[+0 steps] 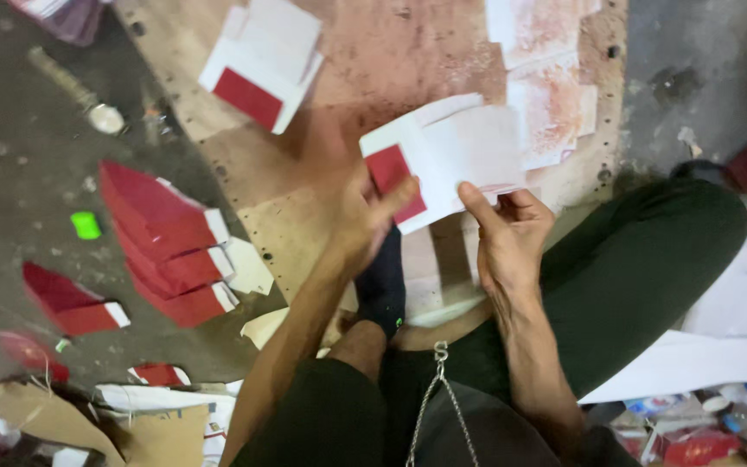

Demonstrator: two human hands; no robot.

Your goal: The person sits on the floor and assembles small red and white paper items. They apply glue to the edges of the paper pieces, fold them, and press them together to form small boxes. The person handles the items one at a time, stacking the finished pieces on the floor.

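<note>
Both my hands hold one white paper sheet point(464, 151) with a red square patch near its left end. My left hand point(352, 207) grips the left end, thumb pressed on the red patch. My right hand point(507, 229) pinches the lower right edge between thumb and fingers. The sheet hovers above a worn wooden board point(373, 52) on the floor. I sit with my legs in dark trousers point(641, 259) and a dark sock point(384, 285) under the sheet.
A stack of white sheets with a red patch point(261, 65) lies on the board at the back. Stained white sheets point(546, 69) lie at back right. Folded red pieces with white ends point(170, 246) are piled on the grey floor at left. Paper scraps and cardboard point(54, 424) litter the near corners.
</note>
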